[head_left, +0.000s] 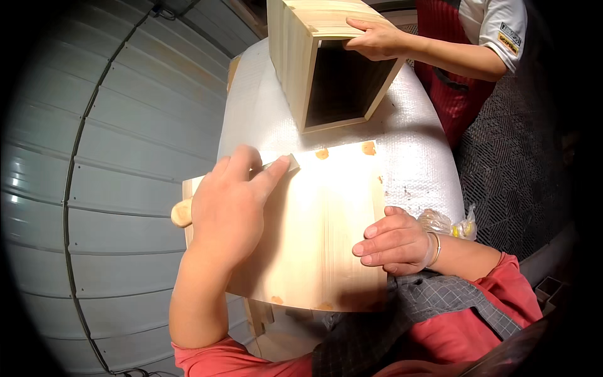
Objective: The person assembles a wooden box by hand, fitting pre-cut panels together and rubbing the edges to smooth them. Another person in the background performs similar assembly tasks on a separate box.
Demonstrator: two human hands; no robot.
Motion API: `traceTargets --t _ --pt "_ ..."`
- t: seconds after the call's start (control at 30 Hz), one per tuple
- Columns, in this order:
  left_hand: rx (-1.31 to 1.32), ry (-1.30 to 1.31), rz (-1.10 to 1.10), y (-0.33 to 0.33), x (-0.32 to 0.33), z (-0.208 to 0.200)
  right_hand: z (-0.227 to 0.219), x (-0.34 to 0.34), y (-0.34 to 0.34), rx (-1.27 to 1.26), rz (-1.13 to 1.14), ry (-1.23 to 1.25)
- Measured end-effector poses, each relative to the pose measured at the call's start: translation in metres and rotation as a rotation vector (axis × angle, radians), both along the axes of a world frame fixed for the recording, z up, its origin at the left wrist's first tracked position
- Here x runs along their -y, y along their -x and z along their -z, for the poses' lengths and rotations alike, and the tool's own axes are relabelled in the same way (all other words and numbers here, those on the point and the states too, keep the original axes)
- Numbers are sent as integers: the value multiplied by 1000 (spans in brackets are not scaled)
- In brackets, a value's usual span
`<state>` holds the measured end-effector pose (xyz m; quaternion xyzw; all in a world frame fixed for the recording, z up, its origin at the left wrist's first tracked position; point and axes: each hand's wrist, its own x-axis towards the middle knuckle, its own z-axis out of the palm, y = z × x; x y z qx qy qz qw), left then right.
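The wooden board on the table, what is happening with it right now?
A person presses a flat wooden board onto a table covered with bubble wrap. The left hand holds a wooden-handled tool against the board, and the right hand steadies its edge. Across the table, a co-worker's hand grips an open wooden box.

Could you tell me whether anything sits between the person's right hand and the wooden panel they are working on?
Nothing visible does: the right hand rests directly on the wooden panel, near its right edge. The left hand presses a small scraper onto the panel's upper part.
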<state>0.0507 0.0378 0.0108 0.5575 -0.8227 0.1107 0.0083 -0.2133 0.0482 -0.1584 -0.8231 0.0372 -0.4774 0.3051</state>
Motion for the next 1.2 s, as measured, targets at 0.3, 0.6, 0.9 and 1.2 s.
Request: traceTargets --t 0.3,0.6,0.9,1.2 --pt "-376 -23 -113 2 -27 37 6 0 -1 15 4 0" --pt "-274 9 35 20 -2 42 2 1 1 -3 4 10" --pt "-142 -8 120 21 4 17 1 1 0 0 -22 -4" --pt "58 -25 202 27 25 -9 31 -2 19 14 191 -23"
